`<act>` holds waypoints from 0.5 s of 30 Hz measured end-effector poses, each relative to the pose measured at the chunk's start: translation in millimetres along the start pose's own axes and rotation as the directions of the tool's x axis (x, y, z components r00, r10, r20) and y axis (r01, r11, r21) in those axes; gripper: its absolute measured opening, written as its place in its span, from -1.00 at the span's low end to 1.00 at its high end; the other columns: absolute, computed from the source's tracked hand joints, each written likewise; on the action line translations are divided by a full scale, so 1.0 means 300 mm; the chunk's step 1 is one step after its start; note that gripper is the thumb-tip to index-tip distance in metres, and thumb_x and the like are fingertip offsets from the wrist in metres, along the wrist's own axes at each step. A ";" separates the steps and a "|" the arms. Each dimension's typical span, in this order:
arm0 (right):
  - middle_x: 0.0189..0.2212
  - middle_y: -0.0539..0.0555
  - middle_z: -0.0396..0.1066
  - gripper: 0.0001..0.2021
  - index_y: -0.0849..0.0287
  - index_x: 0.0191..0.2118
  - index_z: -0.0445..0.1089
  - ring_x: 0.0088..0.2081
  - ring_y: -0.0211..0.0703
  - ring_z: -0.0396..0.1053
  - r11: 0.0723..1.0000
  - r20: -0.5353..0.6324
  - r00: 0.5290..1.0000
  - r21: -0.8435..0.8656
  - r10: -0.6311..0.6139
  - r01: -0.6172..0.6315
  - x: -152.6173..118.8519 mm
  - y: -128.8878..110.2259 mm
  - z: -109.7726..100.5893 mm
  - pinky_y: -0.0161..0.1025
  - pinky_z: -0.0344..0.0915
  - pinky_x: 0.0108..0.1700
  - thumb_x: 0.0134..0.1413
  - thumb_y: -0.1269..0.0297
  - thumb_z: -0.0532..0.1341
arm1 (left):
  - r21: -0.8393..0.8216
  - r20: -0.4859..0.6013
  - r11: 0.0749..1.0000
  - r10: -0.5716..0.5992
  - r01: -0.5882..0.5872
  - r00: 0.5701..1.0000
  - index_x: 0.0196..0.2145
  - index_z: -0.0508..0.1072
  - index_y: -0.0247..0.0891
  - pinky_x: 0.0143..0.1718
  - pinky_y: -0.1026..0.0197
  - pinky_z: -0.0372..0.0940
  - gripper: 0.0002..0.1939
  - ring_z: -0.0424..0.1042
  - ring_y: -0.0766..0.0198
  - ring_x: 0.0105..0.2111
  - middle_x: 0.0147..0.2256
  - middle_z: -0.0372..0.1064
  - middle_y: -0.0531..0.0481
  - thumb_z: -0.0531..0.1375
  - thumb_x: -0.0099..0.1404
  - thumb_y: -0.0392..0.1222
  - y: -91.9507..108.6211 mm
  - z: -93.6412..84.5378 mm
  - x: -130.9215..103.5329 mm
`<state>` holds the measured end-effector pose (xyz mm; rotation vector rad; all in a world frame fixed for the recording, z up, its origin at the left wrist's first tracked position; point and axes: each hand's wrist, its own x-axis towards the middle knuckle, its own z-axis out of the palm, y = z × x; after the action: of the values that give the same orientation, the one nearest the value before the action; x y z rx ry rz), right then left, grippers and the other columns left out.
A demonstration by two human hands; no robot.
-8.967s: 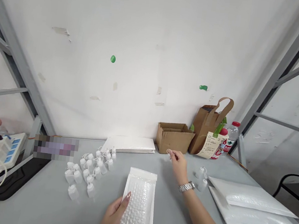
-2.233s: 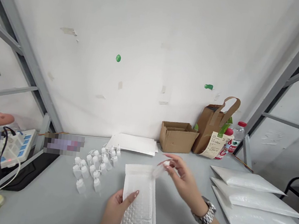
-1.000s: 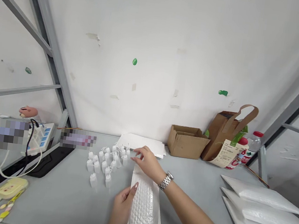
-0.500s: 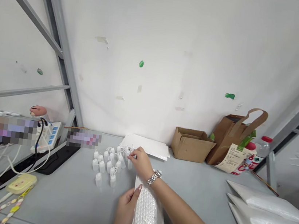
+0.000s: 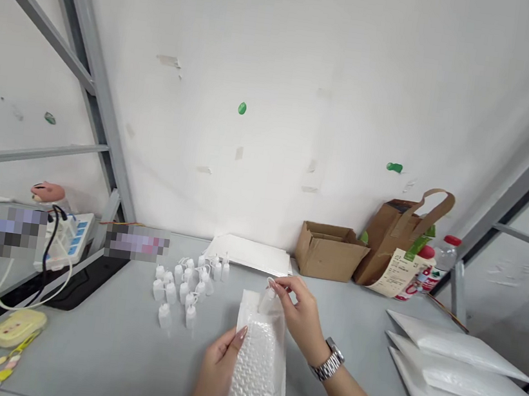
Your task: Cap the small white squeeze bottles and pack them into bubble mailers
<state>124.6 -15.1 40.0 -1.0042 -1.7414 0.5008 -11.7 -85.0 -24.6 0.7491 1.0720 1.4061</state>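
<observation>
My left hand (image 5: 219, 364) grips the left edge of a white bubble mailer (image 5: 258, 372), thumb on its front. The mailer's open end faces away from me. My right hand (image 5: 297, 309), with a metal-band watch on the wrist, pinches a small white squeeze bottle (image 5: 268, 299) by its cap. That bottle stands at the mailer's mouth, its lower part against or just inside the opening; I cannot tell which. Left of the mailer, several similar small bottles (image 5: 183, 291) stand upright in a loose group.
Flat white mailers (image 5: 250, 254) lie at the back by the wall. A cardboard box (image 5: 330, 255), a brown paper bag (image 5: 388, 240) and a red-capped bottle (image 5: 446, 254) stand back right. Filled mailers (image 5: 459, 386) are stacked at right. A power strip (image 5: 76, 238) and cables are left.
My right hand has moved right and nearer from the bottle group, bringing one bottle to the mailer's mouth. My left hand still holds the mailer. The view has shifted slightly.
</observation>
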 end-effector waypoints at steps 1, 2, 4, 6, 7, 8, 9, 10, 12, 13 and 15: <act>-0.43 0.05 0.37 -0.78 0.14 -0.37 0.37 -0.35 -0.17 0.30 1.000 -0.037 0.999 0.016 0.016 -0.015 -0.003 0.004 -0.007 -0.24 0.23 -0.28 0.12 0.14 0.07 | -0.013 0.006 1.000 0.003 -0.003 1.000 -0.29 0.53 -0.33 -0.34 0.25 0.25 -0.53 0.40 0.15 -0.36 -0.44 0.50 -0.05 0.25 -0.03 0.12 0.002 0.004 -0.004; -0.41 0.06 0.38 -0.78 0.14 -0.37 0.37 -0.34 -0.16 0.31 0.999 -0.066 0.997 0.031 0.036 -0.034 -0.004 0.006 -0.013 -0.23 0.23 -0.25 0.12 0.13 0.08 | -0.019 0.012 1.000 0.002 -0.002 1.000 -0.29 0.54 -0.33 -0.35 0.25 0.26 -0.53 0.41 0.15 -0.37 -0.45 0.50 -0.05 0.25 -0.03 0.12 0.004 0.007 -0.008; -0.40 0.06 0.40 -0.77 0.13 -0.38 0.37 -0.30 -0.14 0.33 0.994 -0.064 0.994 0.054 0.094 -0.091 -0.005 0.008 -0.021 -0.21 0.23 -0.21 0.09 0.10 0.09 | -0.011 0.033 1.000 -0.007 0.007 0.999 -0.29 0.54 -0.33 -0.36 0.25 0.26 -0.53 0.41 0.16 -0.39 -0.47 0.49 -0.05 0.25 -0.04 0.12 0.013 0.010 -0.013; -0.44 0.03 0.43 -0.79 0.13 -0.33 0.36 -0.30 -0.13 0.36 0.981 0.029 0.984 0.084 0.174 -0.175 -0.008 0.010 -0.021 -0.21 0.22 -0.19 0.06 0.10 0.12 | 0.009 0.042 1.000 -0.013 0.013 0.999 -0.28 0.54 -0.33 -0.38 0.27 0.25 -0.52 0.40 0.19 -0.42 -0.49 0.48 -0.03 0.25 -0.04 0.12 0.023 0.009 -0.016; -0.47 0.01 0.43 -0.79 0.13 -0.30 0.35 -0.32 -0.14 0.37 0.971 0.088 0.974 0.101 0.209 -0.218 -0.011 0.011 -0.019 -0.21 0.22 -0.20 0.05 0.11 0.14 | 0.019 0.043 1.000 -0.019 0.018 0.999 -0.28 0.54 -0.32 -0.40 0.28 0.24 -0.52 0.39 0.21 -0.44 -0.51 0.48 -0.02 0.25 -0.04 0.12 0.027 0.008 -0.016; -0.50 0.00 0.43 -0.80 0.14 -0.29 0.34 -0.35 -0.15 0.37 0.961 0.142 0.961 0.113 0.236 -0.252 -0.015 0.012 -0.016 -0.22 0.22 -0.21 0.04 0.12 0.14 | 0.026 0.041 0.999 -0.022 0.021 0.999 -0.27 0.54 -0.32 -0.42 0.30 0.23 -0.52 0.38 0.23 -0.46 -0.52 0.47 0.00 0.25 -0.03 0.12 0.030 0.006 -0.016; -0.51 -0.01 0.43 -0.80 0.15 -0.30 0.33 -0.37 -0.17 0.37 0.955 0.188 0.950 0.115 0.251 -0.275 -0.019 0.014 -0.013 -0.24 0.22 -0.23 0.03 0.13 0.15 | 0.030 0.036 0.999 -0.023 0.022 0.999 -0.27 0.54 -0.31 -0.44 0.31 0.22 -0.51 0.37 0.24 -0.47 -0.53 0.46 0.01 0.24 -0.03 0.13 0.032 0.005 -0.015; -0.51 -0.01 0.43 -0.81 0.16 -0.35 0.34 -0.38 -0.18 0.37 0.955 0.227 0.940 0.099 0.253 -0.281 -0.024 0.015 -0.011 -0.25 0.21 -0.25 0.03 0.14 0.15 | 0.034 0.027 0.999 -0.024 0.023 0.999 -0.27 0.53 -0.31 -0.45 0.32 0.21 -0.51 0.36 0.25 -0.48 -0.54 0.45 0.02 0.24 -0.03 0.14 0.032 0.003 -0.014; -0.51 0.01 0.41 -0.76 0.17 -0.49 0.34 -0.40 -0.18 0.34 0.967 0.301 0.923 0.007 0.240 -0.253 -0.030 0.014 -0.012 -0.27 0.19 -0.30 0.03 0.11 0.14 | 0.039 -0.002 0.999 -0.021 0.021 1.000 -0.27 0.53 -0.31 -0.45 0.32 0.20 -0.49 0.35 0.25 -0.49 -0.54 0.45 0.02 0.24 -0.05 0.15 0.030 0.000 -0.011; -0.53 0.01 0.39 -0.71 0.17 -0.55 0.33 -0.41 -0.18 0.31 0.972 0.346 0.909 -0.059 0.233 -0.227 -0.031 0.012 -0.015 -0.27 0.18 -0.32 0.04 0.09 0.13 | 0.039 -0.024 0.999 -0.018 0.019 1.000 -0.27 0.53 -0.31 -0.45 0.31 0.21 -0.49 0.35 0.24 -0.48 -0.53 0.45 0.02 0.24 -0.05 0.16 0.028 -0.002 -0.009; -0.58 0.01 0.34 -0.62 0.17 -0.63 0.33 -0.42 -0.17 0.27 0.969 0.417 0.880 -0.187 0.227 -0.162 -0.027 0.002 -0.021 -0.24 0.15 -0.33 0.09 0.06 0.08 | 0.049 -0.055 0.999 -0.020 0.023 0.998 -0.29 0.53 -0.31 -0.43 0.29 0.21 -0.47 0.35 0.22 -0.48 -0.51 0.45 0.01 0.24 -0.07 0.18 0.022 -0.004 -0.003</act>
<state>131.7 -22.1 37.4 -1.2522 -2.1079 0.7837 -15.4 -85.6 -18.8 0.7362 1.1582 1.3929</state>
